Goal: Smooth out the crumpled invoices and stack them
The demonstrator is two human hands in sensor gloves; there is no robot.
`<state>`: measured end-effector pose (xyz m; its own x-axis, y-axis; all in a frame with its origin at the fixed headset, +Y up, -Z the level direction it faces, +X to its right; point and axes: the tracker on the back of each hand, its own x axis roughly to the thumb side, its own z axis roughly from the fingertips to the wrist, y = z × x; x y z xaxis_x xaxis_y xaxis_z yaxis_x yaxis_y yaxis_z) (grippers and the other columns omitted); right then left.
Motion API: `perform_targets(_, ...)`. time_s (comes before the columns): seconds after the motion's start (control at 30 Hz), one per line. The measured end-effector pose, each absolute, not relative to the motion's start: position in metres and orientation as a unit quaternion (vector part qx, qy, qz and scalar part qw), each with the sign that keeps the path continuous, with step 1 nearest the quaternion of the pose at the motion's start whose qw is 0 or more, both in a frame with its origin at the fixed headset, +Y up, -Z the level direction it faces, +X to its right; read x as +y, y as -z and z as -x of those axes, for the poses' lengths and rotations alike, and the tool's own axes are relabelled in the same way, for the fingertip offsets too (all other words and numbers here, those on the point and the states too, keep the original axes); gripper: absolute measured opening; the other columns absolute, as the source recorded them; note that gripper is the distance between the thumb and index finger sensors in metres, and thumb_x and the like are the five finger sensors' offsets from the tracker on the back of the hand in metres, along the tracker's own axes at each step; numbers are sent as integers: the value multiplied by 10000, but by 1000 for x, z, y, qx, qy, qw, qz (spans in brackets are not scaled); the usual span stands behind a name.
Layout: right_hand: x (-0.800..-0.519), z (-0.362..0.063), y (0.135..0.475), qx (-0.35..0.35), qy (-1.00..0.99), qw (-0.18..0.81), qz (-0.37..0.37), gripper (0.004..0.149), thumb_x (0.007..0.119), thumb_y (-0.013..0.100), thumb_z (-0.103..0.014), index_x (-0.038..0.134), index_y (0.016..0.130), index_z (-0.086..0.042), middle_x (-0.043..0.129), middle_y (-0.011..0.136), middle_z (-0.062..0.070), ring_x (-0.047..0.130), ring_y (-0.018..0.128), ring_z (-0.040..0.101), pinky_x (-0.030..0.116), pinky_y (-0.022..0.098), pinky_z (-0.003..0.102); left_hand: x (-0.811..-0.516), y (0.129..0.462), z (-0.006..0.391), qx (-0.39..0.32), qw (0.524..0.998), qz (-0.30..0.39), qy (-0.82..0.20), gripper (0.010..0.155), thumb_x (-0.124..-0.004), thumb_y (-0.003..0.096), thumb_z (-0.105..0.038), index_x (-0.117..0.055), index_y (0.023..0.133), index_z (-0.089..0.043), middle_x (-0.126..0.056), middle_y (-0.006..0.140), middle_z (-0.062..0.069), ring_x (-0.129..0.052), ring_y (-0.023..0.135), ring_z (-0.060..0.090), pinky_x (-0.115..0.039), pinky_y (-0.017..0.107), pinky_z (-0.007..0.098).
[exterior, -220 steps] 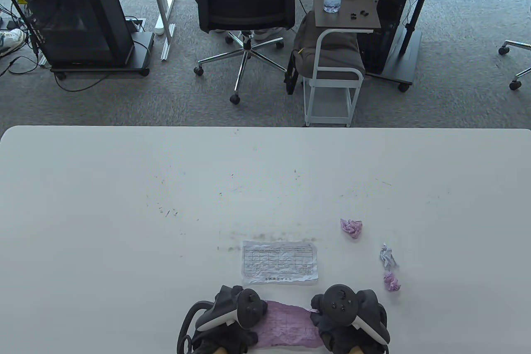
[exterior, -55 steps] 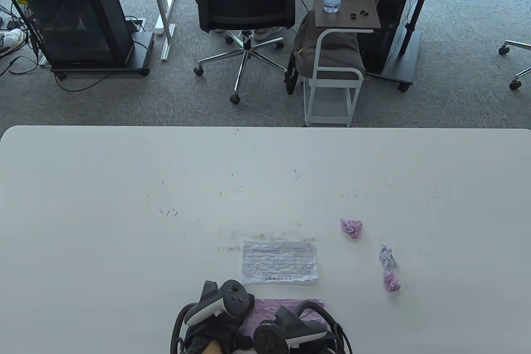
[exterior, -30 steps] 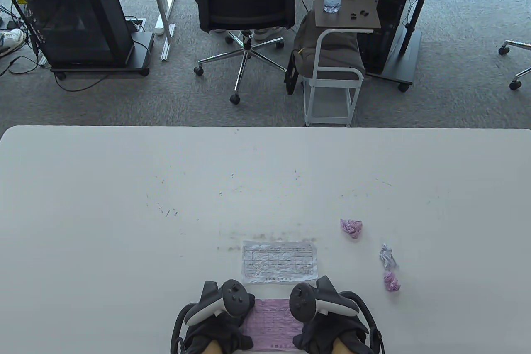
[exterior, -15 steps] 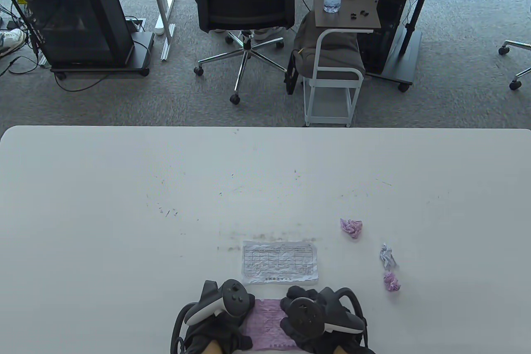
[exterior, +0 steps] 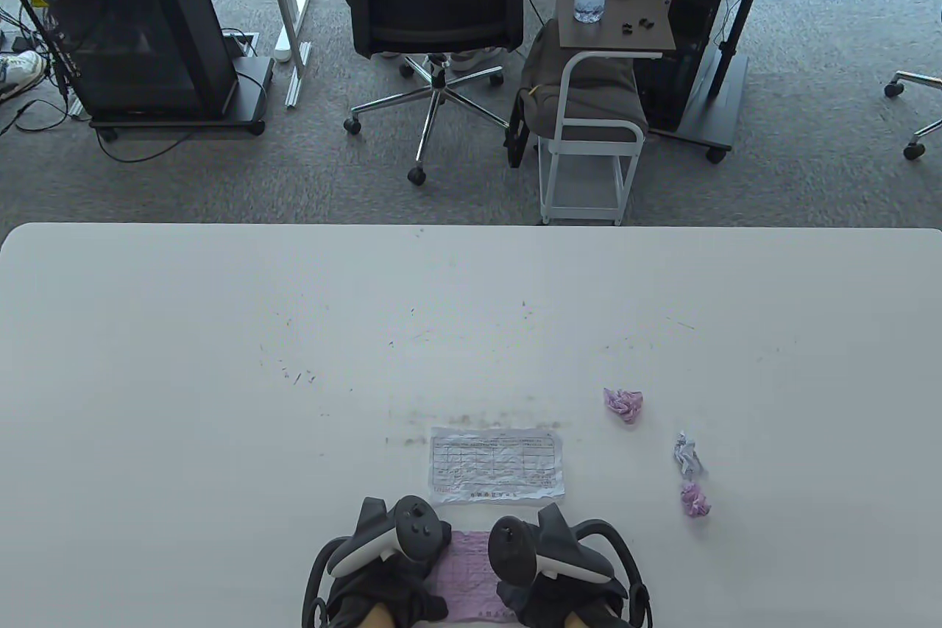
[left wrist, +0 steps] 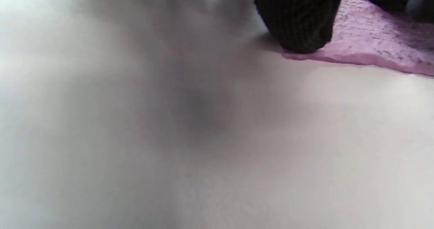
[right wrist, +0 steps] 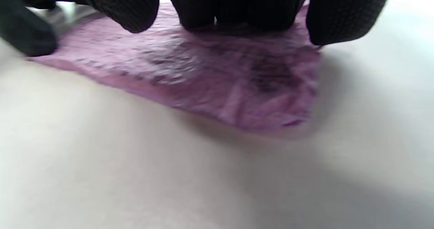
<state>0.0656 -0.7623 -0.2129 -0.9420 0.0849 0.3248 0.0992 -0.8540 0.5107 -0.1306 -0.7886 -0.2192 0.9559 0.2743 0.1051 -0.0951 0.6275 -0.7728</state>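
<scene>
A: Table view: both hands lie on the pink invoice (exterior: 471,576) at the table's (exterior: 184,363) near edge, just below the flattened white invoice (exterior: 496,464). Flattening step?

B: I'd say so. The left hand (exterior: 383,573) pins its left end with a fingertip; the right hand (exterior: 548,569) presses down with straight fingers (right wrist: 234,5), pinching nothing.

A: Next?

B: Probably smoothing the raised right corner, then laying it on the white sheet, while three crumpled balls (exterior: 623,404) wait at right

Even daylight enters from windows at twelve o'clock in the table view, which is sharp with slight edge bowing. Both wrist views are blurred, with soft grey shadows on the table (left wrist: 203,113).
</scene>
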Motion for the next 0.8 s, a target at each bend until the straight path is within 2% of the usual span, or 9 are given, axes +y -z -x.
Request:
perform_targets(0.13, -762, -79, 218, -267, 956, 48, 114, 499, 682, 588, -414, 593, 937, -68, 572, 1000, 249, 706, 797, 478, 761, 475, 602, -789, 219, 130, -106, 896, 419, -104, 854, -817, 522, -400, -169, 1077, -345, 119, 1042, 78, 111, 924, 547, -196, 641, 700)
perform_targets(0.3, -762, -93, 221, -269, 959, 41, 73, 496, 681, 590, -409, 608, 917, -44, 586, 988, 267, 718, 783, 493, 768, 472, 590, -789, 219, 131, -106, 896, 419, -104, 854, -817, 521, -400, -171, 1077, -344, 119, 1042, 77, 113, 923, 547, -195, 640, 699)
perform_targets(0.37, -760, -97, 221, -264, 961, 37, 79, 519, 679, 587, -422, 614, 926, -34, 588, 987, 288, 730, 780, 501, 777, 470, 583, -789, 219, 131, -106, 896, 419, -105, 853, -816, 521, -400, -171, 1077, -346, 120, 1042, 77, 113, 923, 546, -194, 640, 699)
perform_targets(0.47, -750, -105, 220, -220, 971, -8, 90, 560, 686, 581, -437, 619, 958, -29, 556, 1008, 312, 723, 802, 515, 788, 460, 592, -789, 219, 131, -106, 896, 418, -106, 853, -817, 522, -399, -172, 1077, -344, 119, 1042, 77, 115, 922, 546, -193, 639, 700)
perform_targets(0.57, -745, -98, 216, -186, 967, -68, 163, 571, 690, 576, -439, 584, 985, -55, 496, 1037, 306, 673, 831, 527, 766, 470, 618, -789, 219, 131, -106, 896, 419, -105, 855, -818, 520, -398, -171, 1077, -342, 118, 1042, 79, 113, 921, 549, -195, 638, 701)
perform_targets(0.63, -744, -78, 208, -190, 944, -88, 257, 557, 685, 577, -439, 564, 1002, -99, 453, 1059, 286, 630, 860, 517, 743, 488, 632, -789, 219, 131, -106, 896, 418, -106, 856, -818, 520, -398, -170, 1077, -344, 119, 1042, 78, 115, 921, 549, -193, 638, 701)
perform_targets(0.8, -752, -27, 185, -219, 882, -46, 414, 499, 683, 576, -419, 583, 995, -168, 447, 1079, 225, 609, 887, 476, 724, 519, 632, -789, 219, 132, -107, 896, 418, -106, 854, -816, 522, -399, -169, 1077, -344, 120, 1042, 77, 115, 921, 547, -193, 638, 700)
